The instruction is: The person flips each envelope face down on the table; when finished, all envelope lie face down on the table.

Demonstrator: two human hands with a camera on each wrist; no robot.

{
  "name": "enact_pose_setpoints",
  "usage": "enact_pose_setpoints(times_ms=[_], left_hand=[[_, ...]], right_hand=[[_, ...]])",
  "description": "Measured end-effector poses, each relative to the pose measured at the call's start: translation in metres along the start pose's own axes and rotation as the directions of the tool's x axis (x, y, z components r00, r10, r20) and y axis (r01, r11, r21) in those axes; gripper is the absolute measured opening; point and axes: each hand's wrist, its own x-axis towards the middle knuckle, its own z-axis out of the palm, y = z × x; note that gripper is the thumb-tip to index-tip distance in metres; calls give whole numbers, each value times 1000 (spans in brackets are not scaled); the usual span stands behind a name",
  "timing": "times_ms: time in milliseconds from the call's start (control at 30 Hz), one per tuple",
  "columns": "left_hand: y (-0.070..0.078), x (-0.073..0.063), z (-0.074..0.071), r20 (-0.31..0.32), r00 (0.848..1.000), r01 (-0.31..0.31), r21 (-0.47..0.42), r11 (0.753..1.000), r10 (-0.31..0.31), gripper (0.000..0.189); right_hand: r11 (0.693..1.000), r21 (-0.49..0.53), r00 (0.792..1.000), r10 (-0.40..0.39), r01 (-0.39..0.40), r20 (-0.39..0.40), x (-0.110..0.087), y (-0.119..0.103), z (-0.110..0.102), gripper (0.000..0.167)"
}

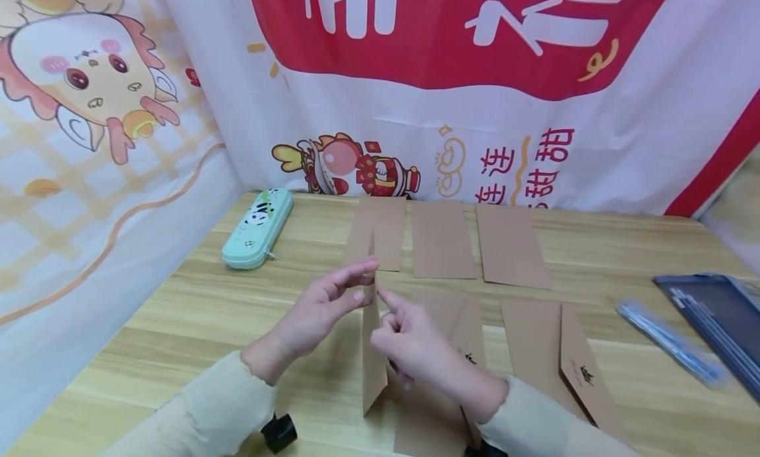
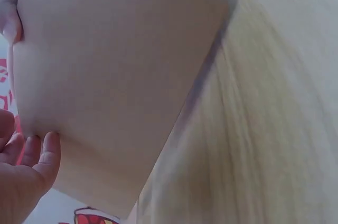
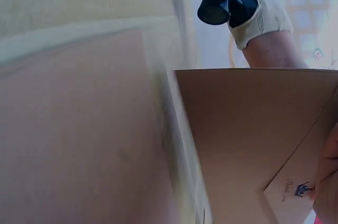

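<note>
A brown kraft envelope [image 1: 373, 365] stands upright on its long edge, seen nearly edge-on in the head view. My left hand [image 1: 317, 312] pinches its upper edge toward the far end. Closer to me, my right hand [image 1: 410, 338] grips the same edge with its index finger stretched forward along the flap side. The left wrist view shows the plain face of the envelope [image 2: 116, 76], left fingertips [image 2: 50, 147] against it. In the right wrist view its flap [image 3: 288, 195] carries a small dark crown print, the right hand [image 3: 328, 182] beside it.
Two envelopes with raised printed flaps [image 1: 584, 371] [image 1: 436, 411] lie to the right. Three plain brown envelopes [image 1: 442, 239] line the back. A mint panda pencil case [image 1: 258, 229] sits back left. Clear-wrapped pens [image 1: 671, 341] and a dark pouch [image 1: 718, 318] lie right.
</note>
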Motion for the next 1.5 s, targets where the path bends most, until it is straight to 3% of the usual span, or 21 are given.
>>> enact_pose_setpoints(times_ms=[133,233,300,367,467,533,633,767,900,1067,1200,1400,1500], left_hand=[[6,-3,1,-25,1000,-9,32,999,10,45],[8,-6,-2,-136,991,1,36,999,4,43],[7,-8,-6,-253,967,23,16,1000,-18,41],[5,-9,-12,-363,929,57,-37,998,-66,40],[1,-12,-19,-434,885,116,-147,982,-169,40],[-3,-15,-22,-410,882,154,-212,965,-231,41],[-8,-18,-24,-341,900,178,-280,943,-271,42],[-10,-19,-23,-313,917,149,-312,938,-249,43],[-9,-18,-23,-317,919,133,-308,942,-234,44],[-12,-25,-29,-309,912,208,-217,954,-269,47],[-20,-32,-35,-273,912,286,-114,951,-307,50],[-28,-42,-40,-220,914,347,-13,938,-341,55],[-31,-48,-42,-165,917,371,19,929,-363,59]], right_hand=[[997,66,997,-27,31,-66,0,1,-7,74],[987,146,994,-59,71,-91,1,3,-12,72],[976,193,991,-85,104,-103,2,4,-15,71],[962,238,988,-109,133,-109,2,6,-18,71],[939,309,986,-124,152,-107,2,9,-20,72],[924,351,987,-128,154,-96,3,11,-21,72],[903,399,987,-139,159,-79,4,15,-23,72],[888,427,985,-165,171,-51,5,19,-24,73],[892,427,987,-159,148,-9,6,21,-25,76],[935,354,993,-34,-7,110,7,20,-26,87],[949,286,977,79,-135,199,9,21,-23,99],[953,210,955,167,-220,245,7,30,-14,105],[954,174,947,194,-243,256,5,35,-10,105]])
